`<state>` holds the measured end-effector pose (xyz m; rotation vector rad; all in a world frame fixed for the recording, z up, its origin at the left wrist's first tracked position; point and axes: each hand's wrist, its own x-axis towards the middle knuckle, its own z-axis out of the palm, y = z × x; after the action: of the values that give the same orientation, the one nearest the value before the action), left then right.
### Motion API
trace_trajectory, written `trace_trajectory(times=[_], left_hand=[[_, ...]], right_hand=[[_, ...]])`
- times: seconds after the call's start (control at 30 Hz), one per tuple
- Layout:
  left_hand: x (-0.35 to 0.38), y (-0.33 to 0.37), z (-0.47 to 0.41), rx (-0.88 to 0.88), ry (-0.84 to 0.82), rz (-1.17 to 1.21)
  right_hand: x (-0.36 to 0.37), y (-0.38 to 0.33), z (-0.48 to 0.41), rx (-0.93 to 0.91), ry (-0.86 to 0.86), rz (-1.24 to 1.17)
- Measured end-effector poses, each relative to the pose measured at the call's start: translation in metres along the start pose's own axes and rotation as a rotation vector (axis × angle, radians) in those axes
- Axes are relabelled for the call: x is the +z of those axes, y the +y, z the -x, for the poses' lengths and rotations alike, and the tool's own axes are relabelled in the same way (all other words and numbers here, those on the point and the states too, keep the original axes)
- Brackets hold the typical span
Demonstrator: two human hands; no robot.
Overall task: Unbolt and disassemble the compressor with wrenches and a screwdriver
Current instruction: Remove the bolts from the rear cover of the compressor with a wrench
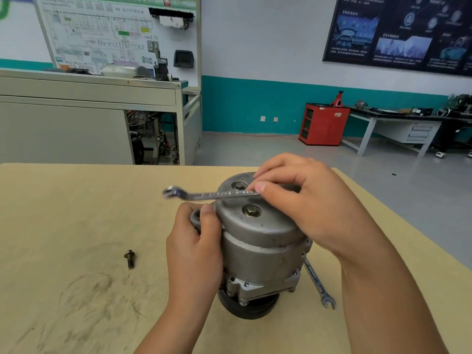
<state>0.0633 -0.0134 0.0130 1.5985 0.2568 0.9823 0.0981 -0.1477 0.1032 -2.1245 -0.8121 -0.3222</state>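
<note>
On the scuffed tan counter, before a teal-banded wall, left hand grips the compressor, right hand pinches a wrench

Tan table with upright compressor, loose bolt, open-end wrench.

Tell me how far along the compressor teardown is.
One bolt lies out on the table. The right hand holds a wrench over the compressor top while the left hand steadies it. Two top bolts sit in place, so most is left.
</note>
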Motion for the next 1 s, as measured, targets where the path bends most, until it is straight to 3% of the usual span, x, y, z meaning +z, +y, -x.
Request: trace_trajectory(times=[0.27, 0.5, 0.63, 0.77, 0.87, 1.0], left_hand=[[0.002, -0.003, -0.001, -0.01, -0.024, 0.003], [0.003, 0.002, 0.001, 0.002, 0.005, 0.003], [0.003, 0.004, 0.002, 0.001, -0.001, 0.007], [0.002, 0.003, 0.003, 0.016, -0.007, -0.001], [0.001, 0.003, 0.003, 0.014, -0.01, 0.0], [0.002, 0.004, 0.002, 0.01, -0.007, -0.003]], right_hand=[[0.011, 0.019, 0.042, -0.268, 0.246, 0.165], [0.026, 0.037, 0.052, -0.355, 0.547, -0.039], [0.039, 0.037, 0.048, -0.071, 0.709, -0.463], [0.034, 0.028, 0.035, 0.219, 0.738, -0.845], [0.02, 0.032, 0.025, 0.454, 0.676, -0.871], [0.007, 0.034, 0.005, 0.579, 0.469, -0.73]])
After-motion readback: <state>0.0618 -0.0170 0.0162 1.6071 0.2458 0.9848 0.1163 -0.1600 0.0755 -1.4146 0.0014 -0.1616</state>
